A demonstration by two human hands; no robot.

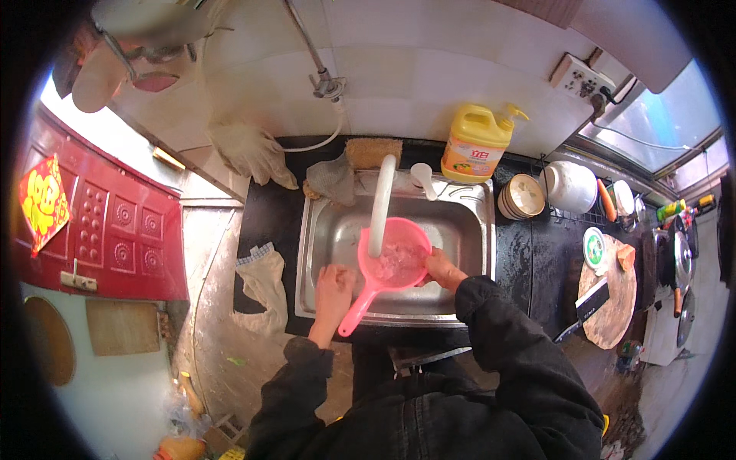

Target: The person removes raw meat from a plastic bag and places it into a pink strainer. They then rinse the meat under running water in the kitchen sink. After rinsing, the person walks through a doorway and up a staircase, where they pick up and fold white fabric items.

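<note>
A pink plastic water dipper (368, 293) is in the stainless-steel sink (464, 230), its handle pointing toward me. Its bowl contains water with a rippled surface and something pale that I cannot make out. The end of the white faucet spout (382, 207) is over the bowl. At the dipper's right rim, my right hand (443, 270) grips the edge, with some fingers hidden. My left hand (336, 287) is over the sink's left side, apart from the bowl and next to the handle. Its fingers look bent and slightly blurred; nothing shows in them.
Behind the sink stand a yellow detergent jug (477, 144), a sponge (375, 153) and a mesh cloth (333, 178). Stacked bowls (522, 196) are to the right. Farther right, a cleaver (592, 300) lies on a round wooden chopping board (610, 313). A pale cloth (267, 287) hangs at the left counter edge.
</note>
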